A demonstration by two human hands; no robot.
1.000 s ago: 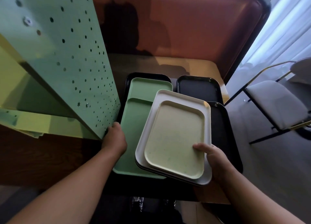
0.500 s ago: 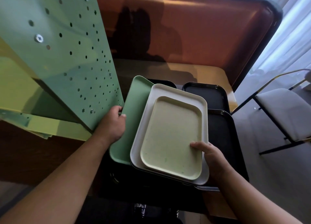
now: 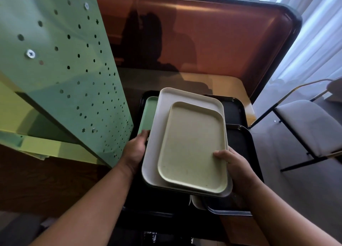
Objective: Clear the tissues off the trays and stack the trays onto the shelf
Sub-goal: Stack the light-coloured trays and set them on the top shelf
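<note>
A small cream tray point(image 3: 192, 146) lies on a larger white tray point(image 3: 159, 133), and both rest on a green tray point(image 3: 149, 114) whose far left corner shows. My right hand point(image 3: 235, 170) grips the near right edge of this stack, thumb on the cream tray. My left hand point(image 3: 136, 149) holds the stack's left edge, fingers under the green tray. The stack is lifted above several black trays point(image 3: 235, 109) on the table. No tissues are visible. The green perforated shelf point(image 3: 61, 64) stands at the left.
A wooden table point(image 3: 231, 86) lies beneath the trays, with a brown padded bench back point(image 3: 212, 40) behind it. A grey chair point(image 3: 303, 125) with a metal frame stands at the right near white curtains point(image 3: 318, 27).
My left hand lifted the green tray and slid it under the white and cream trays. The stack now sits squarer and higher above the black trays.
</note>
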